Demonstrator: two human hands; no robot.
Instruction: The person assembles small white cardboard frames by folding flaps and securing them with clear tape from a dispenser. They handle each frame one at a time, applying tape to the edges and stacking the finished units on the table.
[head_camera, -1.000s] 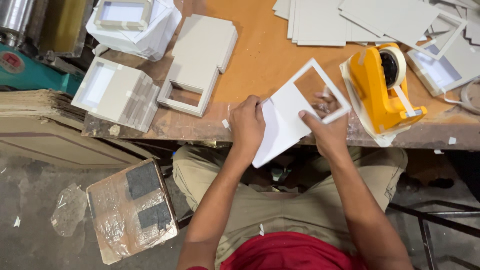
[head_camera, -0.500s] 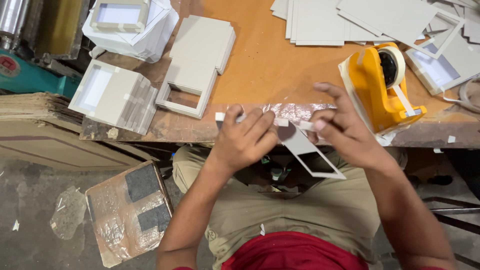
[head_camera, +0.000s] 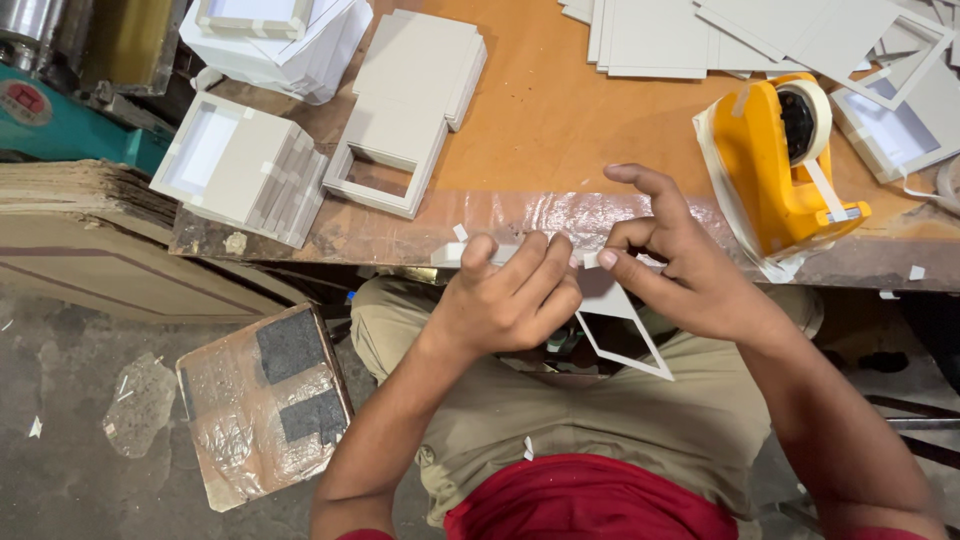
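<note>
At the bottom of the frame, the person's lap in khaki trousers and a red shirt fills the lower centre. Just above it, both hands meet at the table's near edge. The left hand (head_camera: 510, 295) is curled tight, its fingers pinched on the top edge of a white flat cardboard frame with a rectangular window cut out (head_camera: 620, 330), which hangs tilted down over the lap, its lower corner pointing to the lower right. The right hand (head_camera: 690, 270) grips the same frame from the right, thumb and forefinger pressed together on its upper edge while the other fingers spread open above.

At the lower left, on the grey concrete floor, lies a flat brown cardboard piece wrapped in clear plastic with two dark squares (head_camera: 265, 400).

Beyond the hands runs the worn orange-brown wooden table (head_camera: 560, 140), its front edge glossy with tape. Right of the right hand, near the edge, stands a yellow plastic tape dispenser with a roll of pale tape (head_camera: 775, 165). Left of centre lies a stack of grey cardboard frames with open windows (head_camera: 405, 130), and farther left a white-lined open cardboard box (head_camera: 235, 165) at the table's corner.

Along the top edge, flat grey cardboard sheets (head_camera: 660, 35) lie in overlapping piles at the upper right, and a pile of white box parts (head_camera: 280, 40) sits at the upper left.
</note>
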